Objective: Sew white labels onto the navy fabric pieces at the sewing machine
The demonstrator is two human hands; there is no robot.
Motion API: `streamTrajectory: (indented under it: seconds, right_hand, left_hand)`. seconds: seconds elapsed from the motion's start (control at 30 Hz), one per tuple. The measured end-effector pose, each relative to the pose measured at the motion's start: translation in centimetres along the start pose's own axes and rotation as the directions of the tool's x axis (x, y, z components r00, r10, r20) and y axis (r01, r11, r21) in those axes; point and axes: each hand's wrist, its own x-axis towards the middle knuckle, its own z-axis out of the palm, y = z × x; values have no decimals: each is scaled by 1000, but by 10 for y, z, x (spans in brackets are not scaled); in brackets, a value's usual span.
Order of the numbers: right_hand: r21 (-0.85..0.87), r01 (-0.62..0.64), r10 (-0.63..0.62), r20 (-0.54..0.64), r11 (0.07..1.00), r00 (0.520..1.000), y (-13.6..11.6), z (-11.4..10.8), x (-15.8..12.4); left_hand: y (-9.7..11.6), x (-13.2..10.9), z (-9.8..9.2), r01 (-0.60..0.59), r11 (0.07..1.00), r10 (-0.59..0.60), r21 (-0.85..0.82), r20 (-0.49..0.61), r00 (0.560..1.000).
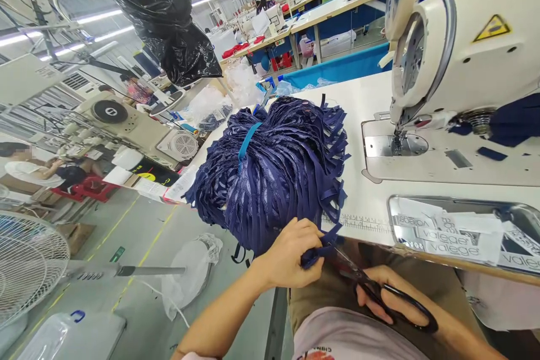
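A big bundle of navy lace strips point(274, 169), tied with a blue band, lies on the white sewing table point(367, 202) at its left end. My left hand point(291, 253) is closed, pinching one navy strip point(320, 250) at the bundle's near edge. My right hand point(383, 295) grips black-handled scissors point(379, 287) over my lap, blades pointing up-left towards that strip. Whether the blades touch the strip I cannot tell.
A white sewing machine point(459, 50) stands at the right, with a metal tray of printed labels point(459, 233) in front of it. A floor fan point(29, 261) stands at lower left. A black plastic bag point(164, 17) hangs above. Other people work at far tables.
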Motion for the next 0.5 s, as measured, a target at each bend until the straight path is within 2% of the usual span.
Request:
streamTrajectory:
  seconds: [0.07, 0.17, 0.23, 0.33, 0.43, 0.5]
  right_hand:
    - [143, 8, -15, 53, 990, 998, -2, 6, 2]
    - [175, -42, 20, 128, 984, 992, 8, 16, 2]
    - [119, -116, 98, 149, 986, 984, 17, 22, 0]
    - [12, -187, 184, 115, 982, 976, 25, 24, -6]
    - [-197, -135, 145, 35, 971, 989, 21, 21, -10]
    - [-320, -146, 146, -27, 936, 989, 18, 18, -12]
  left_hand:
    - [0, -8, 1, -12, 1000, 12, -27, -4, 1000]
    - [3, -22, 2, -9, 996, 9, -85, -1, 1000]
    - [7, -31, 2, 7, 994, -5, -111, 18, 1000]
    - [13, -40, 1, 32, 992, -26, -126, 47, 999]
    - [16, -41, 1, 51, 992, -41, -115, 89, 995]
    - [16, -39, 0, 59, 993, -48, -98, 108, 993]
